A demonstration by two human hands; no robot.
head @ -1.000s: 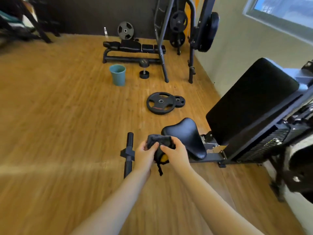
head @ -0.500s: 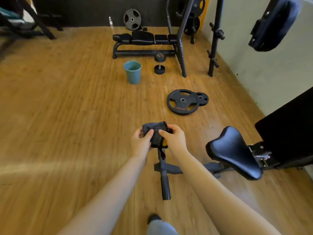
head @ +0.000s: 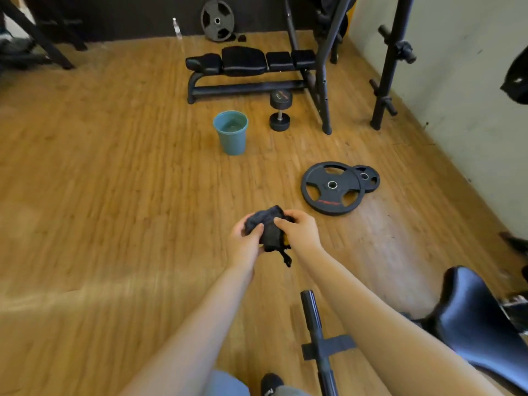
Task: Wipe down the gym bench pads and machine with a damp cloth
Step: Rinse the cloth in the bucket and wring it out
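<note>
Head view: a dark cloth [head: 267,227] is pinched by left hand [head: 245,243] and right hand [head: 300,230] above open wooden floor [head: 114,195]. Red lettering on the large weight plate [head: 332,188] cannot be read; a teal bucket [head: 231,132] stands near the bench [head: 248,67]

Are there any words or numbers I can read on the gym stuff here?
None can be read.
Big black weight plate lying flat on the wooden floor: red lettering, too blurred.
Black dumbbell standing on end: red mark on its top end, too small.
Black sock at the bottom edge: white letters, cut off.
</note>
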